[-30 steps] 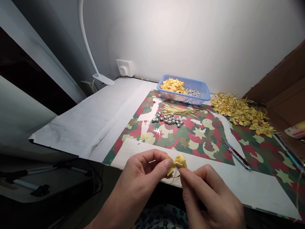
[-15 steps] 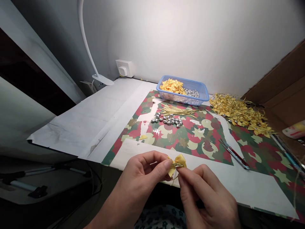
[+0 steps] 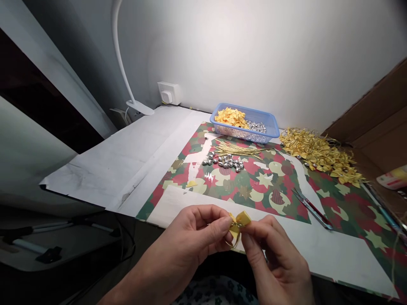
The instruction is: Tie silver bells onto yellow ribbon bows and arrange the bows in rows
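Between my hands, over the table's front edge, is a small yellow ribbon bow with a gold cord round its middle. My left hand pinches the bow's left side between thumb and forefinger. The fingertips of my right hand are closed at the bow's right side, by the knot; what exactly they grip there is partly hidden. A loop of gold cord hangs below the bow. Beyond my hands lie several silver bells or beads and a bundle of gold cords.
A blue basket with yellow bows and silver beads stands against the wall. Right of it is a heap of corded bows. Small scissors lie on the patterned sheet. A white lamp is at left, a cardboard box at right.
The bow has turned a little and moved slightly right in my fingers. Its cord end now shows as a loop below. My right fingertips have shifted along its right side.
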Tool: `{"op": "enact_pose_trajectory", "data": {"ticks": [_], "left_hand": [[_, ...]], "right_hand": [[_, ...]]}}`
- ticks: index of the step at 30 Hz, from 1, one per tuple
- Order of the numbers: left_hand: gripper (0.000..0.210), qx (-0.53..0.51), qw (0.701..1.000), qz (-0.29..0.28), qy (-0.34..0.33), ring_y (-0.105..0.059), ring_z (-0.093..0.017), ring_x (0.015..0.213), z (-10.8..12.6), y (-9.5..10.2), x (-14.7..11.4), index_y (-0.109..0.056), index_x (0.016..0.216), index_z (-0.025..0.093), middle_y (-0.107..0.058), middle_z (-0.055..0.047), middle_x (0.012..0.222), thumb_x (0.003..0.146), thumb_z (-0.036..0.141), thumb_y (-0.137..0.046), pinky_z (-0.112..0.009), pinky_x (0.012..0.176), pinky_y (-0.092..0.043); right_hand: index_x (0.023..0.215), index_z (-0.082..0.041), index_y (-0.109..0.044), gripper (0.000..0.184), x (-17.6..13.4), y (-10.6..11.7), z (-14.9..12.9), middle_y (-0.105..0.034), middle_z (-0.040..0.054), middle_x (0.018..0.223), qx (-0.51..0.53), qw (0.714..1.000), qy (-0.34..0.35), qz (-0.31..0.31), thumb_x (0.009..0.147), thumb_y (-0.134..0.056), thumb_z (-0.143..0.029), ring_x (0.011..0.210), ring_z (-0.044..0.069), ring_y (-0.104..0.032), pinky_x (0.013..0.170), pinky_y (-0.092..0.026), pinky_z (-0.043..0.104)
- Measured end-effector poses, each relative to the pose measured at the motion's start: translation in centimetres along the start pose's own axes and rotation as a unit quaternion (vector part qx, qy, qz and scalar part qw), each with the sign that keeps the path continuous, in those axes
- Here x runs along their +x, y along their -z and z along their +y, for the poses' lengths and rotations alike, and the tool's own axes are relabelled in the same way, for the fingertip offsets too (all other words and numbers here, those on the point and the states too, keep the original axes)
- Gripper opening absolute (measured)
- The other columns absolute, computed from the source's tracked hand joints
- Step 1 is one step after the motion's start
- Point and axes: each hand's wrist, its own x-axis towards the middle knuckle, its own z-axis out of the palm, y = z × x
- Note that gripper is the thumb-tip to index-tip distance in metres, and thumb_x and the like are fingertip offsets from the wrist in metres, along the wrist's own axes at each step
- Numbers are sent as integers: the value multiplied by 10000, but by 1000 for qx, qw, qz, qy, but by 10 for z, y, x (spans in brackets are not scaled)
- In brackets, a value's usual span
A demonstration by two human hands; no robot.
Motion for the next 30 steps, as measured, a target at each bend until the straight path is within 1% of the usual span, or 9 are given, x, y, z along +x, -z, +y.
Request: {"op": "enact_pose_trajectory", "data": {"ticks": [3, 5, 9, 11, 12, 15, 20, 25, 30], "left_hand": [[168, 17, 1000, 11, -18, -550, -111, 722, -2, 0, 1, -740, 823, 141, -652, -1, 761, 901, 286, -705, -209, 739, -484], [138, 54, 998, 21, -39, -580, -127, 758, -2, 0, 0, -731, 818, 167, -670, 3, 769, 897, 279, -711, -224, 765, -482], [88, 111, 990, -2, -85, -633, -185, 915, 1, -2, -5, -733, 799, 199, -711, -8, 879, 876, 241, -723, -263, 855, -483], [90, 124, 987, -5, -105, -642, -195, 929, 2, -4, -8, -750, 819, 207, -718, -13, 912, 885, 249, -706, -266, 854, -492], [90, 129, 985, 7, -115, -645, -192, 908, 2, -5, -8, -756, 833, 210, -721, -13, 910, 886, 260, -702, -259, 831, -499], [84, 133, 982, 50, -126, -648, -175, 814, 1, -9, -9, -756, 836, 209, -727, -9, 836, 861, 286, -732, -238, 744, -512], [56, 100, 984, 55, -135, -637, -147, 719, -2, -12, -5, -751, 762, 191, -724, 0, 744, 781, 219, -796, -213, 676, -505], [63, 145, 975, 78, -151, -650, -187, 747, -6, -9, -6, -718, 772, 193, -718, -16, 761, 777, 199, -780, -268, 702, -526], [59, 160, 976, 68, -134, -651, -199, 781, -4, -8, -7, -701, 806, 190, -726, -29, 792, 795, 204, -758, -281, 717, -523]], "right_hand": [[947, -239, -685, 125, 2, 2, 0, -528, -4, 755, -1, 1000, 3, -11, 966, -571, -192, 672, 142, -529, 584, -403, 259], [918, -241, -679, 115, 2, 3, 0, -521, -8, 748, -1, 1000, 0, -9, 961, -582, -197, 678, 141, -513, 584, -388, 257], [888, -238, -666, 121, 2, 4, 2, -540, -5, 751, 13, 999, -34, -3, 971, -579, -252, 697, 147, -518, 575, -372, 257], [887, -245, -671, 116, 1, 4, 2, -544, -8, 758, 21, 999, -47, 6, 966, -589, -268, 701, 147, -523, 564, -361, 256], [877, -249, -674, 108, 0, 4, 2, -541, -11, 755, 22, 999, -46, 12, 957, -603, -262, 698, 146, -521, 559, -355, 256], [847, -252, -680, 106, -1, 3, 2, -529, -19, 727, 16, 999, -19, 31, 929, -635, -203, 661, 140, -501, 550, -347, 257], [872, -247, -694, 111, -3, 2, 7, -559, 2, 751, -3, 999, 26, 44, 915, -642, -158, 680, 153, -538, 545, -360, 264], [859, -242, -698, 104, -2, 2, 13, -530, -4, 714, -23, 996, 61, 55, 912, -653, -166, 637, 142, -499, 528, -361, 254], [863, -247, -701, 122, 0, 2, 8, -547, -6, 710, -37, 996, 63, 51, 910, -646, -148, 627, 148, -499, 527, -351, 262]]}}
